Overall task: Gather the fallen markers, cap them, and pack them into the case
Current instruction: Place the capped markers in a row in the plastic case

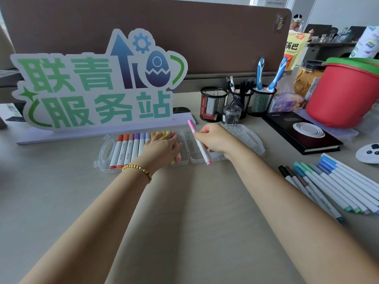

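a clear plastic case point(185, 158) lies opened flat on the desk point(184, 201), toward its far edge, just in front of a standing cut-out sign point(98, 87). its left half holds a row of white-barrelled markers point(125, 149) side by side, caps running red, orange, purple, yellow and pink. the left hand point(162, 147) rests flat on that row, fingers straight over the markers at the row's right end. the right hand point(215, 138) grips a pink marker point(200, 143), fingers curled round its barrel, holding it slanted over the case's right half, both ends pink. whether its lower tip touches the case edge i cannot tell.

near the desk's right edge, well apart from the case, a loose pile of markers point(332, 187) lies with blue, green, brown and black caps. behind the case's right half stand three black mesh pen cups point(238, 101) and a small clear jar point(231, 114). a dark book point(303, 132) lies to the right of the case, partly under a red bucket point(344, 95). a beaded bracelet point(137, 170) circles the left wrist.
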`<state>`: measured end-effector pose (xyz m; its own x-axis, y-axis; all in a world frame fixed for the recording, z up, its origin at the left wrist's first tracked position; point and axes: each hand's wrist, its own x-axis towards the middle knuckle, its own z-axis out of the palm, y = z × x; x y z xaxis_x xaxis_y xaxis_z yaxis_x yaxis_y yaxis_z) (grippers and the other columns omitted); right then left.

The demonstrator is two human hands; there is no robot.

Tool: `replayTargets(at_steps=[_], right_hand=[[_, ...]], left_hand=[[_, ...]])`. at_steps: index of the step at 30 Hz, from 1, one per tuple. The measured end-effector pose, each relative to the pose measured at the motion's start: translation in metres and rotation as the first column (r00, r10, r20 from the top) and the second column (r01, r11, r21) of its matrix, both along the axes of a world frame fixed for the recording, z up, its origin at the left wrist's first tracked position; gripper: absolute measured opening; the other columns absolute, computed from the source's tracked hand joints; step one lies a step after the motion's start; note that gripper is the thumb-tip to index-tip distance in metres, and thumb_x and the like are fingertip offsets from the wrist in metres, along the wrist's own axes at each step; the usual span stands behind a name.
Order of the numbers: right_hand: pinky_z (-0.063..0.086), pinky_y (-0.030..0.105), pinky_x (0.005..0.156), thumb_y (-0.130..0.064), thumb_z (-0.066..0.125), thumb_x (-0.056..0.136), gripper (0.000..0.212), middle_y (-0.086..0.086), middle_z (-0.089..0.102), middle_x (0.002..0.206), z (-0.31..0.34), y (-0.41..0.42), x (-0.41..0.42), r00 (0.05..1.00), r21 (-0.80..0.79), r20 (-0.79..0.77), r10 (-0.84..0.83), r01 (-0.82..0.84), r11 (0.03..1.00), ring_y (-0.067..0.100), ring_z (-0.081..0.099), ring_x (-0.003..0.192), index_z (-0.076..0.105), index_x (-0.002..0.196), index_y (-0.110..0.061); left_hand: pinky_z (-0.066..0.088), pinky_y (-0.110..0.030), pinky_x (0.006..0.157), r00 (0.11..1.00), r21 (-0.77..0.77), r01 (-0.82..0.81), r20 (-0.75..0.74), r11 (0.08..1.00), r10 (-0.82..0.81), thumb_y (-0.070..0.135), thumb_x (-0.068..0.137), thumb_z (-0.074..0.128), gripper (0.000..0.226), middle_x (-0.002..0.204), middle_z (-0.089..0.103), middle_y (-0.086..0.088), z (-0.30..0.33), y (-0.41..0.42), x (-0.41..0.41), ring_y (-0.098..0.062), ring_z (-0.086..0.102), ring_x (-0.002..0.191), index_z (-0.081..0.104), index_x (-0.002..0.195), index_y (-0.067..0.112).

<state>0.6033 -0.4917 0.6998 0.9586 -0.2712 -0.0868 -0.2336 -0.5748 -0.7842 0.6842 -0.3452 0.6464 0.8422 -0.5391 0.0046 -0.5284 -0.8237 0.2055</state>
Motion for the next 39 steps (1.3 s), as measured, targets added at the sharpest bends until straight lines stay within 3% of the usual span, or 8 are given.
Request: replayTargets(at_steps=[8, 14, 17, 19, 22, 26, 32, 39], right_hand=[[0.020, 0.025, 0.048, -0.020, 0.049, 0.089, 0.029, 0.007, 0.036, 0.065, -0.001, 0.002, 0.014, 0.998, 0.018, 0.019, -0.066, 0.066, 0.998, 0.015, 0.026, 0.050, 0.037, 0.063, -0.018], [0.017, 0.029, 0.050, -0.029, 0.051, 0.089, 0.037, 0.000, 0.027, 0.058, -0.005, 0.007, 0.033, 0.991, -0.043, -0.062, -0.123, 0.120, 0.992, 0.016, 0.024, 0.052, 0.031, 0.060, -0.018], [0.020, 0.030, 0.055, -0.046, 0.047, 0.088, 0.038, 0.003, 0.031, 0.066, -0.011, 0.019, 0.047, 0.985, -0.161, -0.110, -0.135, 0.116, 0.980, 0.021, 0.032, 0.064, 0.036, 0.064, -0.018], [0.035, 0.034, 0.076, -0.053, 0.041, 0.090, 0.042, 0.009, 0.049, 0.090, -0.015, 0.025, 0.055, 0.980, -0.263, -0.141, -0.140, 0.099, 0.960, 0.028, 0.045, 0.094, 0.056, 0.092, -0.013], [0.030, 0.040, 0.098, -0.057, 0.033, 0.093, 0.059, 0.013, 0.051, 0.127, -0.020, 0.030, 0.059, 0.976, -0.417, -0.158, -0.149, 0.071, 0.906, 0.033, 0.040, 0.121, 0.054, 0.121, -0.010], [0.027, 0.040, 0.100, -0.056, 0.038, 0.093, 0.055, 0.012, 0.047, 0.135, -0.029, 0.032, 0.057, 0.983, -0.499, -0.134, -0.125, 0.042, 0.866, 0.033, 0.038, 0.124, 0.058, 0.120, -0.013], [0.026, 0.037, 0.097, -0.031, 0.036, 0.100, 0.031, 0.003, 0.047, 0.130, -0.036, 0.023, 0.036, 0.994, -0.533, 0.104, 0.033, 0.027, 0.846, 0.026, 0.034, 0.123, 0.057, 0.122, -0.028], [0.019, 0.037, 0.101, -0.039, 0.034, 0.100, 0.036, -0.008, 0.040, 0.144, -0.045, 0.019, 0.026, 0.987, -0.634, 0.026, 0.157, -0.105, 0.766, 0.020, 0.026, 0.131, 0.053, 0.130, -0.036]], left_hand=[[0.005, -0.051, 0.117, 1.000, 0.238, 0.027, 0.001, 0.971, -0.028, 0.030, 0.102, 0.020, 0.054, 0.158, -0.004, -0.002, 0.004, -0.005, -0.007, -0.029, -0.007, 0.145, 0.001, 0.151, 0.016], [0.001, -0.048, 0.117, 1.000, 0.128, 0.029, -0.004, 0.991, -0.028, 0.029, 0.102, 0.017, 0.051, 0.158, 0.000, 0.002, 0.002, 0.001, -0.005, -0.025, -0.003, 0.145, 0.003, 0.151, 0.018], [-0.003, -0.053, 0.115, 0.997, -0.004, -0.064, 0.048, 0.998, 0.064, 0.033, 0.101, 0.014, 0.048, 0.157, 0.011, 0.005, -0.003, 0.009, -0.004, -0.021, 0.003, 0.146, 0.017, 0.149, 0.024], [-0.004, -0.056, 0.113, 0.994, -0.010, -0.088, 0.059, 0.996, 0.088, 0.035, 0.101, 0.014, 0.048, 0.157, 0.012, 0.005, -0.004, 0.013, -0.006, -0.019, 0.003, 0.146, 0.020, 0.148, 0.026], [-0.004, -0.056, 0.112, 0.997, 0.009, -0.073, 0.026, 0.997, 0.073, 0.035, 0.101, 0.014, 0.049, 0.158, 0.008, 0.004, -0.003, 0.017, -0.010, -0.020, 0.000, 0.146, 0.014, 0.149, 0.025], [-0.004, -0.055, 0.113, 0.997, -0.013, -0.072, 0.022, 0.997, 0.072, 0.036, 0.101, 0.014, 0.050, 0.158, 0.005, 0.005, -0.002, 0.019, -0.012, -0.019, -0.002, 0.146, 0.012, 0.149, 0.026], [-0.004, -0.054, 0.114, 0.997, 0.005, -0.078, 0.025, 0.997, 0.078, 0.036, 0.101, 0.013, 0.049, 0.158, 0.004, 0.004, -0.002, 0.019, -0.013, -0.020, -0.002, 0.146, 0.011, 0.149, 0.026], [0.000, -0.055, 0.113, 0.995, 0.019, -0.087, 0.057, 0.996, 0.086, 0.036, 0.100, 0.012, 0.050, 0.158, 0.006, 0.005, -0.004, 0.018, -0.012, -0.020, 0.001, 0.146, 0.012, 0.149, 0.027]])
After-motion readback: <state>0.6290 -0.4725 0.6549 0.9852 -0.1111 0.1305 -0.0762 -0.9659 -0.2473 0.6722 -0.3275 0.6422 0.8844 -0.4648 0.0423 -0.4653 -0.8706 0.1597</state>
